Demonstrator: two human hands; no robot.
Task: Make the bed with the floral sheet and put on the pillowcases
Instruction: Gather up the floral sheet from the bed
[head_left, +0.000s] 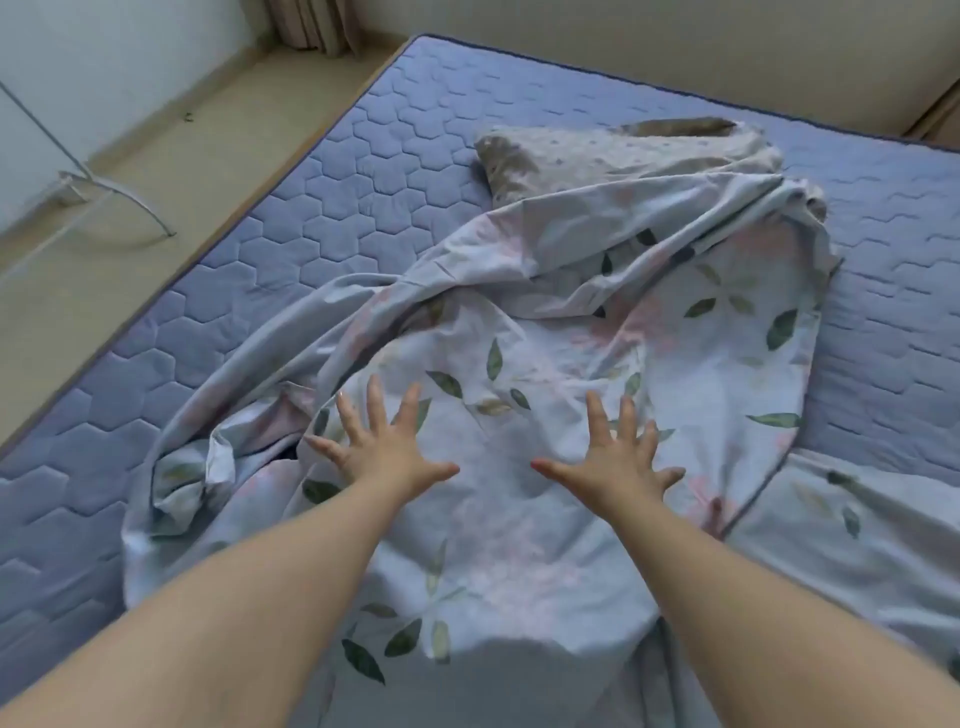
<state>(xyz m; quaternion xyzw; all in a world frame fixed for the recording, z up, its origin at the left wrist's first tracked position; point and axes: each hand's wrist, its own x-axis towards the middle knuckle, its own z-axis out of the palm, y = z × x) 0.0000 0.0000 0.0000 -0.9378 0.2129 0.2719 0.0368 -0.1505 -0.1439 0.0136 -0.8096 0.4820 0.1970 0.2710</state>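
Forearms: left forearm (234, 597) and right forearm (727, 597) reach in from the bottom edge, bare and nearly parallel.
Left hand (387, 449): palm down on the sheet (519, 545), fingers straight and fanned wide, gripping nothing.
Right hand (613, 457): same pose, flat on the sheet, thumb pointing toward the left hand; the two hands lie apart.
Sheet: floral, rumpled down the middle of the mattress (363, 171), bunched beside the left hand, its far end lapping the near side of the pillow (597, 150).
Edges: the sheet's right hem runs diagonally across the mattress; a flatter part lies at bottom right.
Open room: bare mattress left, right and beyond the pillow, with floor (156, 171) along the left side.
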